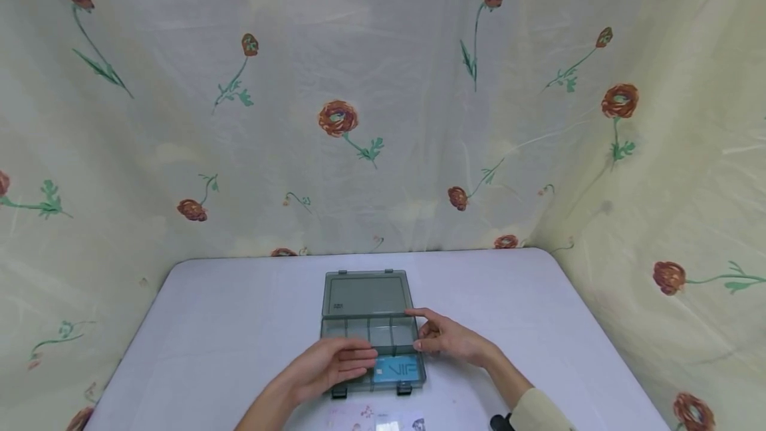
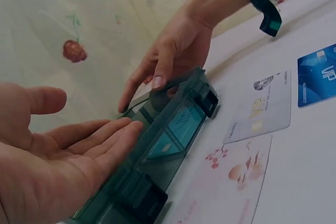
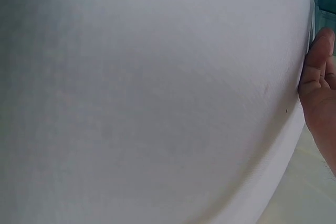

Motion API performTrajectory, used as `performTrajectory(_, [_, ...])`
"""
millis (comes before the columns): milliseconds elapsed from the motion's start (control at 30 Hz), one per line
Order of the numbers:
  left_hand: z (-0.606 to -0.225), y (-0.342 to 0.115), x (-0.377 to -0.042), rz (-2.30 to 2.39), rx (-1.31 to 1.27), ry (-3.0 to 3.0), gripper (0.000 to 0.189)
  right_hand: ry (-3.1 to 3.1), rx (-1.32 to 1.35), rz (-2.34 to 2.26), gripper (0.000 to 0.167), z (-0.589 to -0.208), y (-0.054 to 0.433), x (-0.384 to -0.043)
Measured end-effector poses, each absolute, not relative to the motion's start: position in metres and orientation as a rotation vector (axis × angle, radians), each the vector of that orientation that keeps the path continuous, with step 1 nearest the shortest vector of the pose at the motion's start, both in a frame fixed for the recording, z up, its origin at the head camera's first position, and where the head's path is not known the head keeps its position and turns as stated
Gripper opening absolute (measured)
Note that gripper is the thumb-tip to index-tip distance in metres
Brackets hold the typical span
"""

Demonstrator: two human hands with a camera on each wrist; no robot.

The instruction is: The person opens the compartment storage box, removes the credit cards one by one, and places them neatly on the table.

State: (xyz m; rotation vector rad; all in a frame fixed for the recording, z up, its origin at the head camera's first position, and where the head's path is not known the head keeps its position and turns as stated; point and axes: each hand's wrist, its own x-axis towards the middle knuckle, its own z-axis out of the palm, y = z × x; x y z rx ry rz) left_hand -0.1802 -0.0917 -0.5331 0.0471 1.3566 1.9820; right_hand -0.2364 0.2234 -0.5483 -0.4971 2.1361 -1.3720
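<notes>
A translucent dark green divided plastic box (image 1: 369, 352) lies on the table with its lid (image 1: 377, 294) folded back. A blue card (image 1: 397, 369) lies in its front right compartment. My left hand (image 1: 326, 368) is over the box's front left part, fingers straight and together; in the left wrist view its palm (image 2: 63, 156) holds nothing. At the box's right side is my right hand (image 1: 449, 338), its index finger reaching to the hinge line and its thumb touching the side wall. The right wrist view shows only part of that hand (image 3: 323, 95) beside the box (image 3: 326, 1).
In front of the box, on the white-covered table (image 1: 239, 311), lie a pale floral card (image 2: 231, 177), a silver card (image 2: 260, 108) and a blue VIP card (image 2: 319, 77). A black band (image 1: 501, 423) is by the right sleeve. Floral curtains (image 1: 407, 191) surround the table.
</notes>
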Motion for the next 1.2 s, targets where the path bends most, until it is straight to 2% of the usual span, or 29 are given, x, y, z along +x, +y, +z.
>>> performTrajectory(267, [-0.5330, -0.0849, -0.1816, 1.943, 0.010, 1.372, 0.049, 2.127, -0.496, -1.376, 0.068, -0.5491, 0.2256, -0.2372])
performTrajectory(1200, [-0.5281, -0.0824, -0.1868, 1.822, -0.059, 1.429, 0.059, 2.126, -0.484, -1.390, 0.068, -0.5503, 0.2234, -0.2349])
